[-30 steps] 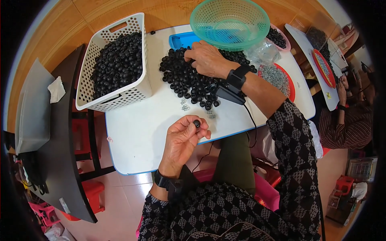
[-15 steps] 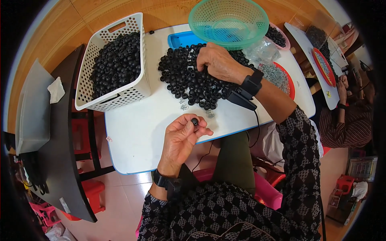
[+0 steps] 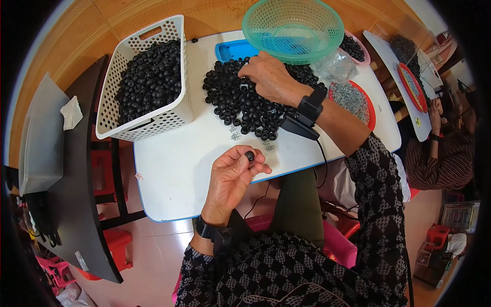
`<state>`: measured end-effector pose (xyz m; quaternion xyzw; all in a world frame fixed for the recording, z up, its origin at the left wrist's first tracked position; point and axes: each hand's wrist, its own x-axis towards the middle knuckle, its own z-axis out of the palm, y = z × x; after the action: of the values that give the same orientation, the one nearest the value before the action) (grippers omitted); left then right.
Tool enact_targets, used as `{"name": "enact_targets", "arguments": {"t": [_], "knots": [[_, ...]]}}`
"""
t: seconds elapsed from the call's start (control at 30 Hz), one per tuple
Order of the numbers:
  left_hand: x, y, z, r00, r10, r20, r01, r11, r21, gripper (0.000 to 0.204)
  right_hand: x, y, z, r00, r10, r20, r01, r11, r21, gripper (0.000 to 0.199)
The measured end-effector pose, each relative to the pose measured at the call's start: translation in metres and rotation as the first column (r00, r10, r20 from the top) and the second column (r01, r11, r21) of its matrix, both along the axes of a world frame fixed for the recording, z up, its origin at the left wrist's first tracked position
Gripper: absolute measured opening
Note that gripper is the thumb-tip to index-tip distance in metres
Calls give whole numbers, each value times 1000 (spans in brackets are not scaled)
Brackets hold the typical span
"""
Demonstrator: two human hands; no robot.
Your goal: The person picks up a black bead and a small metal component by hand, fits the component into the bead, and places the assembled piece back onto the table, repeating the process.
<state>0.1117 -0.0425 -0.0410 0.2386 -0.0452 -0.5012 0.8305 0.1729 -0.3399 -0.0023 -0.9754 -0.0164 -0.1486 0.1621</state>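
blk piece (image 3: 249,155): small, rounded, dk hole in its face, slight sheen; it's in the l hand (image 3: 231,176), above the near edge of the white tbl (image 3: 179,187). l hand's clamped on it, thumb vs. index tip, other fingers loosely bent & spread a bit. r hand (image 3: 271,79) is well apart from the l, palm down, fingers curled at the top of the blk pile (image 3: 243,110); can't tell if it grips a pc. pile = loose pcs like the held one, holes facing all ways. clear bits (image 3: 235,135) lie just below the pile. blk box (image 3: 299,127) w/ cable hangs by the r wrist strap (image 3: 310,106). white basket (image 3: 161,127) to the l, full of same pcs; green colander (image 3: 291,53) partly over a blue tray (image 3: 227,51); red tray (image 3: 372,120) w/ small greyish bits, r side. small tag (image 3: 138,176) on tbl's l edge, reddish marks, too tiny to read.
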Motion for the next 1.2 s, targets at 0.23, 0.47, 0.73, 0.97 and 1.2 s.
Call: {"name": "enact_targets", "arguments": {"t": [0.23,0.47,0.73,0.97,1.2], "knots": [[4,3,2,1000,-2,-7,2,1000,9,21,15,17,-10,994,16,-107,-25,996,-86,39],[6,6,-1,1000,3,0,-3,1000,5,22,12,10,-13,1000,14,-11,-14,999,43,35],[7,10,0,1000,5,-20,-5,1000,-1,24,15,22,-13,988,89,-126,-89,996,5,39],[8,13,-5,1000,-2,-3,2,1000,-18,25,32,41,-9,997,69,-24,-69,998,0,50],[13,20,-6,1000,4,-21,-5,999,-39,26,30,47,-16,986,153,-64,-154,988,-12,44]]}}
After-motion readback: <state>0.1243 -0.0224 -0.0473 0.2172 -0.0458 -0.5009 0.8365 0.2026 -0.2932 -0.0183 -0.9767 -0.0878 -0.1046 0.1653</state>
